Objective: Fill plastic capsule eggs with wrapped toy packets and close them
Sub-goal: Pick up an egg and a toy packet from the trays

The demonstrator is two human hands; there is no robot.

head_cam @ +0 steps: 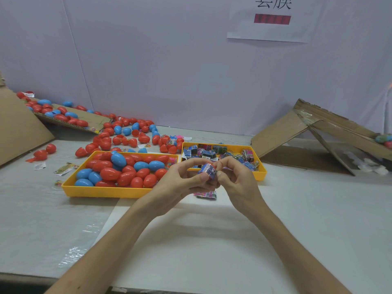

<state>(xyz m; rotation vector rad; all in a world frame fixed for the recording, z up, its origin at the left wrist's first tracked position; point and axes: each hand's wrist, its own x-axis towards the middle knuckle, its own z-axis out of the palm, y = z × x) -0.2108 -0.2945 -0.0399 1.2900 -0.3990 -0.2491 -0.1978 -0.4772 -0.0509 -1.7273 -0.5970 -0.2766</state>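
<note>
Wrapped toy packet (206, 169) is pinched between curled fingers of left hand (180, 182) and right hand (236, 180).

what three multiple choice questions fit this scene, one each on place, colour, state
1. Where is the packet tray relative to the egg tray? A) left of it B) right of it C) stacked on it
2. What colours are the eggs in the egg tray? A) green, white B) red, blue C) all yellow
3. What are the left hand and right hand doing? A) resting flat B) lifting a tray C) gripping a packet against a red egg half
B: the packet tray sits right of the egg tray. B: only red and blue eggs show. C: both hands pinch them together.
</note>
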